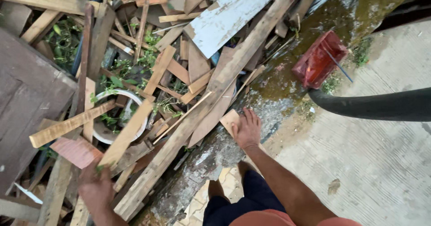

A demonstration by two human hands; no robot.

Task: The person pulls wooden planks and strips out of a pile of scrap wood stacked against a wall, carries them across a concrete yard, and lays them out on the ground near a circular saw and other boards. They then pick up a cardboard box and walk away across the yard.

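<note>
Head view: my left hand [95, 188] is closed round the lower end of a pale wooden plank [128, 134], near the bottom edge of the scrap wood pile [179, 73]. The plank runs up and to the right, lying across a white round bucket rim [110, 138] half buried in the pile. My right hand [247, 129] is open, fingers spread, palm flat on a small light board [230, 119] at the pile's right edge, next to the mossy concrete curb [211, 156]. A long beam [215, 91] runs diagonally between my two hands. A white painted board [229, 17] sits near the pile's top. A red box [318, 60] and a black hose [377, 105] lie right of the curb on the concrete floor [381, 163]
</note>
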